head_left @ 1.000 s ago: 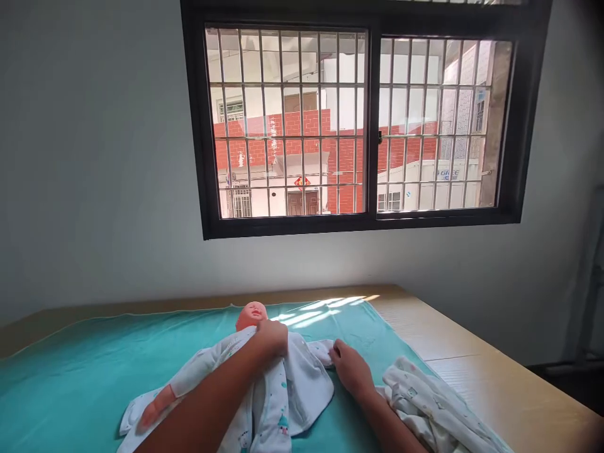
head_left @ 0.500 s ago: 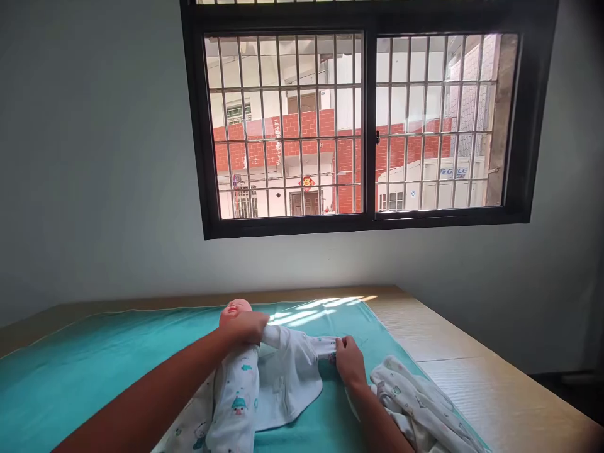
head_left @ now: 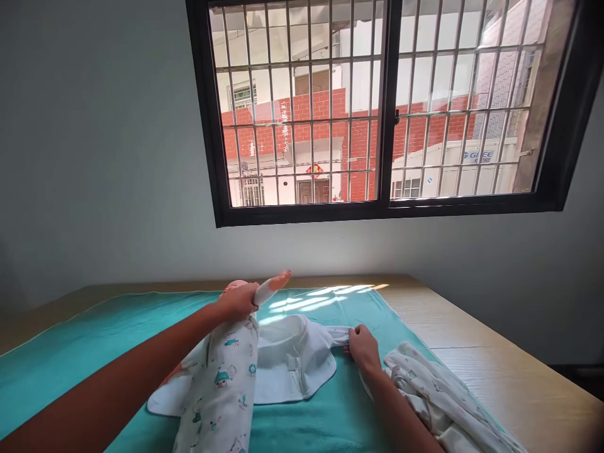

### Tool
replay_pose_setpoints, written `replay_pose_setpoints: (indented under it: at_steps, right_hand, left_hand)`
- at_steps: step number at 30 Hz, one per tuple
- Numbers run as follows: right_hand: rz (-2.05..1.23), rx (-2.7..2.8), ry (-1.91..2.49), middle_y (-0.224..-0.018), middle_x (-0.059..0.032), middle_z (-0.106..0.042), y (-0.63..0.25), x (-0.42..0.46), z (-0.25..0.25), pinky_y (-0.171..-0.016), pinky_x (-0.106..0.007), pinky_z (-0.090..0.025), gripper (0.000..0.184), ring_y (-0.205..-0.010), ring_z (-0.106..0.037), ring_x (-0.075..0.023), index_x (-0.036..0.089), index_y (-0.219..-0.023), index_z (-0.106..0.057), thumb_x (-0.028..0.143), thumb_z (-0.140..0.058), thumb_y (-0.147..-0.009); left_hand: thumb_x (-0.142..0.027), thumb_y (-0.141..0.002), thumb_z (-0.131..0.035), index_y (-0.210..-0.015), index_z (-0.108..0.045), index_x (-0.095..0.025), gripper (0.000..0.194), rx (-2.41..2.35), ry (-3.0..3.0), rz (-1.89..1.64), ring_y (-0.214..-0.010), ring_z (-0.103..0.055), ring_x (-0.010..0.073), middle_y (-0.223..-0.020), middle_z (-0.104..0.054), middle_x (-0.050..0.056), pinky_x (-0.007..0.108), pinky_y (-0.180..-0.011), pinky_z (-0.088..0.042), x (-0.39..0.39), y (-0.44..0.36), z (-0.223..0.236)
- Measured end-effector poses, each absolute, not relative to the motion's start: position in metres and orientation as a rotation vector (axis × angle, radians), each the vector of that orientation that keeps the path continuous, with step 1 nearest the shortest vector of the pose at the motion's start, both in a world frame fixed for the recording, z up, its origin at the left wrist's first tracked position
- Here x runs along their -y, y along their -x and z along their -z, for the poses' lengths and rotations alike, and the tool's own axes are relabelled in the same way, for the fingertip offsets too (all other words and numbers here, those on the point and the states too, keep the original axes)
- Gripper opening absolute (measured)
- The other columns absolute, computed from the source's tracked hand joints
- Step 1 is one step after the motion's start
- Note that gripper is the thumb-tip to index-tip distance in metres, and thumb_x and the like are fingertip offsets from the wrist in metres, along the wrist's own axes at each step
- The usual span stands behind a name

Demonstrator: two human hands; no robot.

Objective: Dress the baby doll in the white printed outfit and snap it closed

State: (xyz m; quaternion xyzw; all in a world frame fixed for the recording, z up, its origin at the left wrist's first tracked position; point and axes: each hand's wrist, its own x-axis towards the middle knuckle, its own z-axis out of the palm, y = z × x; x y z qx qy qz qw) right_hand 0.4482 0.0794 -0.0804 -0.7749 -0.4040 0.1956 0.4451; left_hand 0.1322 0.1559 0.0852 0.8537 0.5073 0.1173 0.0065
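Note:
A baby doll [head_left: 234,288] lies on a teal sheet [head_left: 94,340], dressed in a white patterned romper [head_left: 221,377]. My left hand [head_left: 238,301] is closed around the doll's arm [head_left: 274,284], which sticks up and to the right, bare at the end. My right hand [head_left: 361,346] pinches the cuff of the romper's empty white sleeve [head_left: 337,336], which lies stretched flat on the sheet. The doll's head is mostly hidden behind my left hand.
A second crumpled white garment [head_left: 434,396] lies at the right, by my right forearm. The sheet covers a wooden table [head_left: 472,340] that stands against a grey wall under a barred window [head_left: 377,107]. The table's right edge drops off near the frame's corner.
My left hand has pulled the doll's arm out of the sleeve and raised it. My right hand keeps hold of the sleeve's cuff, now empty and flat. The camera has moved closer.

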Motion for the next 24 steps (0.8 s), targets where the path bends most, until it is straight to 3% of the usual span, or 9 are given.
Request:
replay_pose_setpoints:
  at_steps: [5,9,12,14,15,17,19,22,24]
  right_hand:
    - [-0.105,1.183,1.985,-0.092,-0.0088,-0.062,-0.434,-0.068,0.067,-0.057,-0.027,-0.035,0.02,-0.077,-0.061,-0.0203,0.021,-0.082,-0.051,0.033,-0.039,-0.092]
    - [0.281,1.435,1.804,-0.093,-0.0051,-0.058,-0.406,-0.055,0.055,-0.053,-0.025,-0.032,0.025,-0.066,-0.055,-0.0159,0.02,-0.091,-0.053,0.036,-0.034,-0.095]
    - [0.073,1.596,1.532,-0.087,-0.0034,-0.058,-0.368,-0.047,0.044,-0.06,-0.026,-0.041,0.026,-0.069,-0.056,-0.0158,0.02,-0.089,-0.053,0.038,-0.036,-0.096]
    - [-0.217,1.724,1.376,-0.096,-0.0039,-0.06,-0.339,-0.046,0.036,-0.071,-0.028,-0.047,0.023,-0.082,-0.059,-0.0174,0.021,-0.098,-0.055,0.041,-0.046,-0.092]
    - [-0.356,1.784,1.323,-0.106,-0.005,-0.06,-0.325,-0.048,0.032,-0.078,-0.029,-0.048,0.03,-0.092,-0.059,-0.019,0.022,-0.108,-0.054,0.043,-0.054,-0.088]
    - [-0.563,1.853,1.301,-0.127,-0.0084,-0.051,-0.302,-0.056,0.025,-0.091,-0.033,-0.046,0.064,-0.113,-0.053,-0.023,0.022,-0.128,-0.044,0.047,-0.069,-0.075]
    - [-0.651,1.851,1.367,-0.136,-0.0125,-0.042,-0.289,-0.069,0.02,-0.099,-0.036,-0.041,0.089,-0.123,-0.045,-0.026,0.018,-0.137,-0.035,0.05,-0.077,-0.064]
    - [-0.683,1.836,1.495,-0.131,-0.0141,-0.045,-0.283,-0.09,0.011,-0.096,-0.037,-0.042,0.097,-0.117,-0.047,-0.0268,0.016,-0.134,-0.037,0.052,-0.082,-0.055]
    - [-0.669,1.892,1.544,-0.12,-0.0116,-0.053,-0.281,-0.097,0.005,-0.083,-0.034,-0.046,0.088,-0.104,-0.052,-0.0254,0.016,-0.123,-0.046,0.052,-0.083,-0.052]
  left_hand:
    - [-0.017,-0.072,-0.058,-0.095,-0.064,-0.018,0.024,-1.476,-2.741,-0.252,-0.09,-0.064,0.029,-0.104,-0.068,0.012,0.04,-0.078,-0.048,-0.144,-0.175,-0.051]
    - [-0.02,-0.077,-0.058,-0.099,-0.065,-0.015,0.024,-1.341,-2.728,-0.282,-0.099,-0.063,0.0293,-0.108,-0.067,0.014,0.041,-0.084,-0.049,-0.13,-0.187,-0.038]
    - [-0.031,-0.088,-0.048,-0.12,-0.058,-0.021,0.035,-1.276,-2.691,-0.467,-0.115,-0.056,0.0241,-0.125,-0.06,0.008,0.037,-0.097,-0.044,-0.123,-0.152,-0.035]
    - [-0.038,-0.089,-0.047,-0.125,-0.053,-0.021,0.041,-1.271,-2.567,-0.669,-0.121,-0.051,0.0238,-0.131,-0.055,0.007,0.036,-0.103,-0.04,-0.122,-0.115,-0.029]
    - [-0.045,-0.085,-0.053,-0.128,-0.05,-0.02,0.05,-1.277,-2.468,-0.724,-0.121,-0.05,0.0252,-0.132,-0.054,0.009,0.036,-0.104,-0.04,-0.122,-0.097,-0.024]
    - [-0.056,-0.074,-0.063,-0.133,-0.044,-0.017,0.074,-1.283,-2.313,-0.684,-0.123,-0.047,0.0286,-0.135,-0.049,0.012,0.038,-0.103,-0.04,-0.126,-0.065,-0.015]
    - [-0.062,-0.063,-0.07,-0.134,-0.041,-0.015,0.09,-1.279,-2.241,-0.554,-0.123,-0.045,0.0307,-0.135,-0.046,0.014,0.039,-0.102,-0.041,-0.133,-0.046,-0.01]
    - [-0.062,-0.053,-0.076,-0.129,-0.044,-0.013,0.096,-1.282,-2.224,-0.432,-0.12,-0.045,0.0306,-0.13,-0.047,0.014,0.037,-0.099,-0.042,-0.142,-0.039,-0.012]
    - [-0.061,-0.049,-0.078,-0.124,-0.047,-0.013,0.094,-1.29,-2.253,-0.4,-0.116,-0.047,0.0294,-0.125,-0.048,0.012,0.036,-0.095,-0.043,-0.143,-0.043,-0.018]
